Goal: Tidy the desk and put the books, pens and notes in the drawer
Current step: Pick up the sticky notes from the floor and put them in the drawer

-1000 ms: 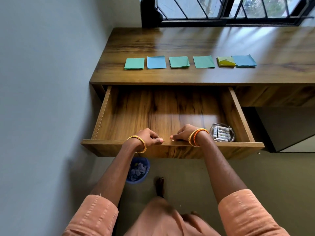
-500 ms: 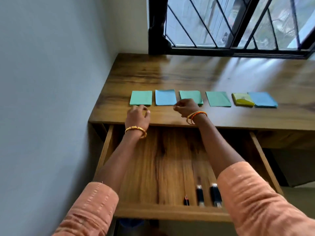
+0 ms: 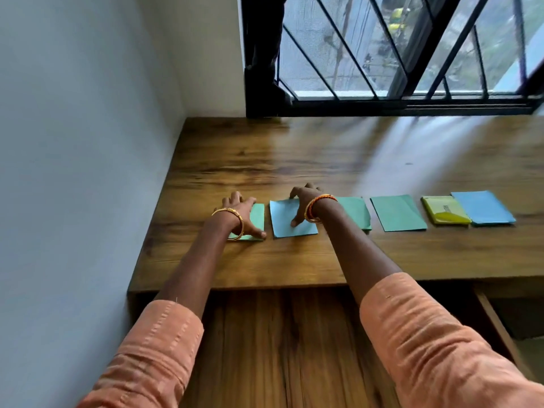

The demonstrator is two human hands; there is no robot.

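Head view: six paper notes lie in a row across the desk (image 3: 294, 160), running from 9 to 3 o'clock. At the 9 o'clock end, the left hand (image 3: 244, 214) lies over a green note (image 3: 258, 216), fingers spread at the note's far edge and thumb at its near right corner. Just beside it at 3 o'clock, the right hand (image 3: 303, 204) covers the far right part of a blue note (image 3: 284, 220), thumb pressed on the sheet and fingers reaching over the far edge; whether either hand grips the paper cannot be told. The right wrist hides part of a second green note (image 3: 354, 213). Further toward 3 o'clock lie a third green note (image 3: 397, 213), a yellow note (image 3: 443, 214) and a second blue note (image 3: 482, 207), whose left edge overlaps the yellow one. At 6 o'clock the drawer (image 3: 279, 343) stands pulled out under the desk edge, its wooden floor partly hidden by both orange sleeves (image 3: 153, 357). At 12 o'clock a barred window (image 3: 382, 54) rises behind the desk; a pale wall (image 3: 73, 142) stands at 9 o'clock.
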